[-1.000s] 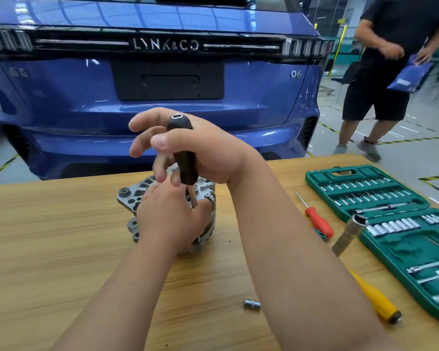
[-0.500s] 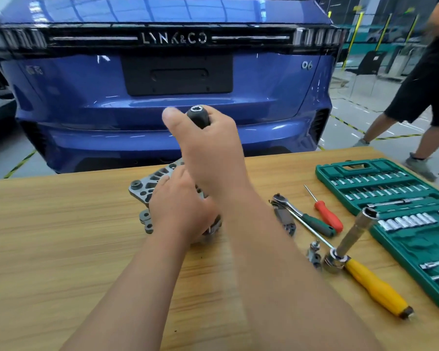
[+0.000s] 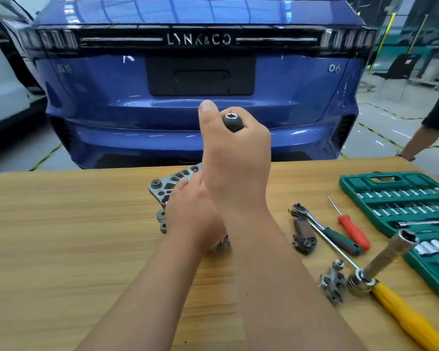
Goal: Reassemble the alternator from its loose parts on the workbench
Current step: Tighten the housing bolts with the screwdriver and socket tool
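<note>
Presently: right hand grips driver handle upright, frame centre, for turning fastener; left hand clasps alternator housing, steadying it.

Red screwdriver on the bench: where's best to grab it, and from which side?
Take the red screwdriver by its thick handle, from above. It lies flat with its thin shaft pointing away, and the green-handled ratchet lies close on its left, crowding a side approach.
</note>
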`<state>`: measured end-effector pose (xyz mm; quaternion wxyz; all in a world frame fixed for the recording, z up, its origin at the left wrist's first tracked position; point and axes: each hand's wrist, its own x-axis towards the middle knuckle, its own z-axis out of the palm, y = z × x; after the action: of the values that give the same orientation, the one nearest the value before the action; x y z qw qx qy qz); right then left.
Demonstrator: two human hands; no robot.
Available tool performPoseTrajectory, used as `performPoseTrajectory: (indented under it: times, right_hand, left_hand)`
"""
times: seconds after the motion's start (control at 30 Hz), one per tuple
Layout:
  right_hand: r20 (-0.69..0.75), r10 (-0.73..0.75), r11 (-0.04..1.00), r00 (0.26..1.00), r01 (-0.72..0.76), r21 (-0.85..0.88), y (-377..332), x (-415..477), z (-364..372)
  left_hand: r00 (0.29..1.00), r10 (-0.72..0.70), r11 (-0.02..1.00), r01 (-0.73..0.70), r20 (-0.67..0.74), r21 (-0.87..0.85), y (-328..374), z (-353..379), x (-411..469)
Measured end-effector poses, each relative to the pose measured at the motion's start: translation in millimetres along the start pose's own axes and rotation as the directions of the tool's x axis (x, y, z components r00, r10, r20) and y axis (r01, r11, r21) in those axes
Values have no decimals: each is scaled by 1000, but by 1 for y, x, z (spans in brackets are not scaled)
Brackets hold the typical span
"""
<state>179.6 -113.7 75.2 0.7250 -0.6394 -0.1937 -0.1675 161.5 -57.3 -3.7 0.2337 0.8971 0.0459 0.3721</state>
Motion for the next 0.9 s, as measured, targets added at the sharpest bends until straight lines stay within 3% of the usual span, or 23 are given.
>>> performPoseTrajectory:
  times: [0.03, 0.1, 0.13, 0.17, 0.2, 0.23, 0.3, 0.33, 0.37, 0.4, 0.47, 0.5, 0.53, 0.57, 0.63, 0.7, 0.77, 0.83, 0.9]
  right_hand:
    - [25, -14, 1000, 1000, 14, -11, 2, 1, -1]
    - [281, 43, 999, 959, -48, 10, 2, 16, -14]
    - [506, 70, 995, 859, -100, 32, 0, 28, -24]
    - [696, 85, 982, 713, -176, 61, -1, 41, -30]
    - [815, 87, 968, 573, -243, 67, -1, 51, -33]
    - [890, 67, 949, 451, -305, 83, 0, 57, -32]
    - [941, -3, 912, 339, -385, 141, -2, 55, -23]
    - [930, 3, 889, 367, -427, 166, -2, 51, -19]
    - [891, 58, 877, 450, -449, 170, 0, 48, -17]
    - [802, 121, 890, 584, -422, 173, 3, 42, -17]
    - [433, 167, 951, 886, -260, 167, 7, 26, -15]
    - [208, 131, 981, 969, -158, 116, 7, 17, -10]
    - [34, 63, 997, 997, -64, 33, 5, 9, -5]
    - [-57, -1, 999, 998, -1, -34, 3, 3, 0]
    - [-27, -26, 998, 999, 24, -50, 5, 1, -2]
    - [292, 41, 998, 955, -53, 33, 6, 17, -19]
    - [706, 81, 973, 704, -209, 96, 3, 39, -32]
    - [887, 76, 923, 455, -368, 110, 0, 52, -32]
    - [918, 39, 882, 396, -445, 155, -1, 48, -25]
  left_hand:
    - [1000, 0, 1000, 0, 15, 14, 1, 0, 0]
    - [998, -13, 997, 9, 61, 71, -1, 4, 2]
    - [997, -27, 996, 21, 67, 91, -3, 7, 3]
    - [997, -21, 994, 13, 75, 110, -6, 8, 4]
    - [997, -9, 992, -1, 80, 125, -9, 10, 5]
    - [996, -1, 991, -11, 90, 136, -12, 9, 5]
    - [994, 3, 992, -18, 112, 127, -16, 7, 4]
    - [995, 14, 992, -26, 100, 121, -17, 6, 5]
    - [996, 19, 993, -29, 86, 114, -15, 6, 5]
    - [996, 13, 994, -22, 90, 109, -13, 6, 5]
    - [997, -25, 997, 19, 74, 76, -6, 8, 4]
    - [996, -73, 997, 72, 44, 17, -2, 8, 2]
    - [990, -140, 988, 141, 23, -56, 3, 7, 0]
    - [981, -190, 975, 192, 31, -113, 7, 6, 0]
    - [985, -174, 978, 175, 17, -116, 9, 5, -1]
    - [995, -88, 996, 86, 51, 29, 6, 5, 1]
    - [992, -41, 992, 26, 123, 124, 0, 6, 3]
    - [991, -34, 993, 19, 131, 114, -6, 4, 3]
    - [988, -39, 996, 26, 148, 87, -10, 2, 3]
